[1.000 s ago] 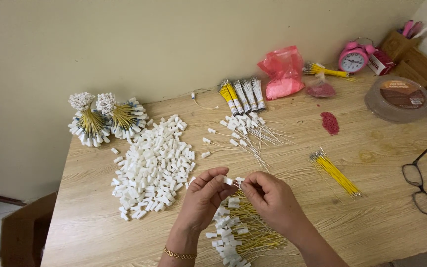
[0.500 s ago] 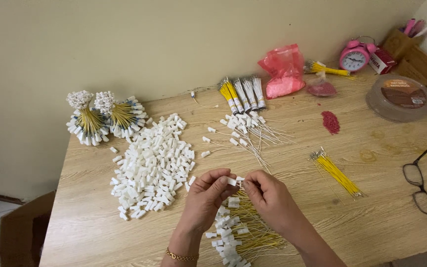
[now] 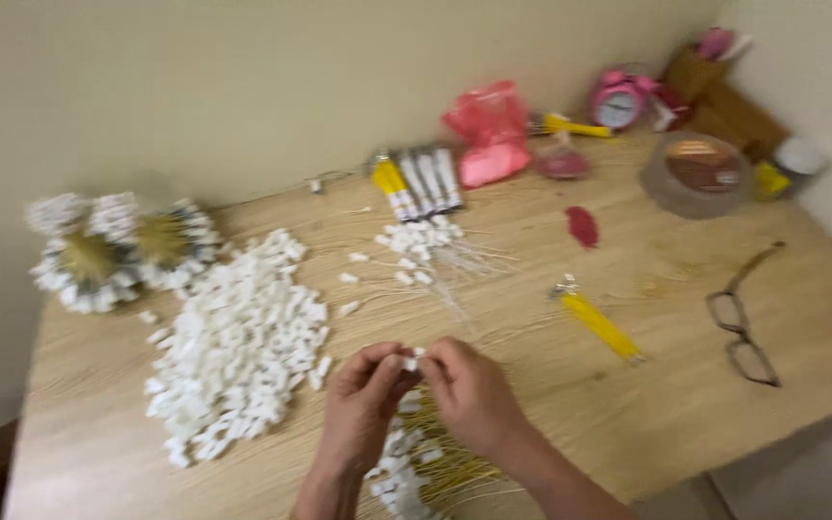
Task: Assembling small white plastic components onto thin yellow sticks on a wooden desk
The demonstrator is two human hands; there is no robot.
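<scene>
1. hands meeting over the near middle of the pale wooden table (image 3: 705,424): left hand (image 3: 363,404) and right hand (image 3: 474,390), fingertips drawn together and pinching one small white plastic piece (image 3: 410,361) between them, held just above the tabletop.
2. directly beneath the hands, a loose bundle of thin yellow sticks with white plastic tips (image 3: 416,472), lying flat and reaching toward the near table edge (blurred, so no count possible).
3. just left of the left hand, a broad heap of small white plastic pieces (image 3: 238,351), spread across the left half of the table, a few strays scattered beside it.
4. far left, near the wall, round bunches of yellow sticks ringed with white tips (image 3: 113,250), resting side by side and touching.
5. beyond the hands, toward the middle, a smaller scatter of white-tipped thin sticks (image 3: 430,246), and behind it a row of yellow-and-white tubes (image 3: 416,181) lying side by side.
6. right of the hands, well apart, a narrow bundle of yellow strips (image 3: 599,323) lying at a slant.
7. further right, near the table edge, dark-framed folded-open glasses (image 3: 743,327).
8. along the back: crumpled pink plastic bag (image 3: 488,130), pink round alarm clock (image 3: 618,101), wide roll of clear tape (image 3: 695,173), and a small dark red patch (image 3: 582,226) on the wood.
</scene>
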